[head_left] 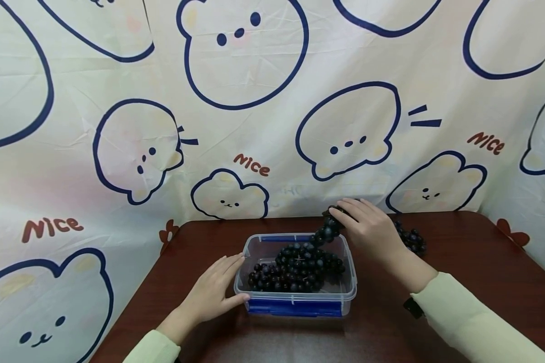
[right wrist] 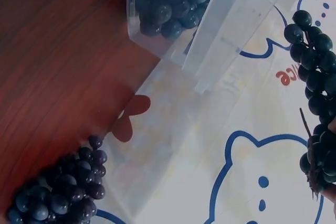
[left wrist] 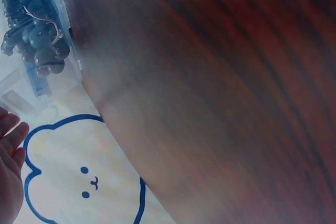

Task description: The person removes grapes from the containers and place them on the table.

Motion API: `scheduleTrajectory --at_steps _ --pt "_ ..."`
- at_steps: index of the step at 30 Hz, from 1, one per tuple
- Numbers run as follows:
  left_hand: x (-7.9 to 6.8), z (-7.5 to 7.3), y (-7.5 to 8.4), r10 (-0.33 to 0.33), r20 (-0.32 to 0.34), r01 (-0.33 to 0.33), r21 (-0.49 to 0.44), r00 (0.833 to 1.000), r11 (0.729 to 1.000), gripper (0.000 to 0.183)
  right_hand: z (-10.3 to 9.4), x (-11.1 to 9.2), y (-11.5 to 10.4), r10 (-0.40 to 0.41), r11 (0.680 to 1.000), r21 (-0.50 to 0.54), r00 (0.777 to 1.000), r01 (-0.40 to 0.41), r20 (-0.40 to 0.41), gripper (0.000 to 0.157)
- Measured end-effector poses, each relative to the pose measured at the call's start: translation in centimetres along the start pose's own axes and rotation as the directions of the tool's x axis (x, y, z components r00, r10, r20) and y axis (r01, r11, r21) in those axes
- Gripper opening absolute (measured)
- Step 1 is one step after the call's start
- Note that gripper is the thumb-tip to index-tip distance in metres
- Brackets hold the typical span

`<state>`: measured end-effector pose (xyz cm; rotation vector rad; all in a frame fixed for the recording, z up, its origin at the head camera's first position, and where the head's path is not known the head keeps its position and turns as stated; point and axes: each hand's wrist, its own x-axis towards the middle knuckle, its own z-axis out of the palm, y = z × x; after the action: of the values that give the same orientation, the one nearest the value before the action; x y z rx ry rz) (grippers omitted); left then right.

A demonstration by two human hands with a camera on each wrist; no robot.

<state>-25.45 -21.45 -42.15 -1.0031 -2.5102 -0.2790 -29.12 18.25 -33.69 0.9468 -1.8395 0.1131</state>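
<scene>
A clear plastic container [head_left: 295, 297] with blue clips stands on the table, holding dark grapes [head_left: 295, 267] heaped toward its front and middle. My right hand [head_left: 368, 227] grips a bunch of grapes [head_left: 328, 229] by its upper end over the container's back right corner. That bunch hangs down to the heap; in the right wrist view the held bunch [right wrist: 317, 82] shows its brown stem, with only fingertips visible beside it. My left hand [head_left: 215, 287] rests against the container's left side, fingers straight and thumb near the front corner. The left wrist view shows part of the left hand [left wrist: 10, 166].
Another bunch of grapes [head_left: 412, 239] lies on the brown table [head_left: 163, 322] to the right, partly behind my right forearm. A pale cloth [head_left: 281, 131] printed with cartoon bears hangs behind the table and at both sides.
</scene>
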Motion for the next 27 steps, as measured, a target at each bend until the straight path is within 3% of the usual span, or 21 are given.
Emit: scheduleTrajectory --at_steps 5,15,27 --pt "-0.1 0.0 0.0 -0.007 0.004 0.007 0.000 1.000 1.000 0.077 -0.4 -0.2 0.8 0.022 1.000 -0.004 0.999 -0.022 -0.023 0.028" --pt "-0.1 -0.1 0.1 -0.005 0.001 0.005 0.002 1.000 1.000 0.077 -2.1 -0.9 2.5 0.072 0.996 -0.043 0.997 -0.072 -0.004 0.035" --pt "-0.1 -0.2 0.1 -0.014 0.016 0.014 0.000 1.000 1.000 0.077 -4.1 -3.3 5.2 0.150 0.984 -0.106 0.988 -0.146 0.038 0.040"
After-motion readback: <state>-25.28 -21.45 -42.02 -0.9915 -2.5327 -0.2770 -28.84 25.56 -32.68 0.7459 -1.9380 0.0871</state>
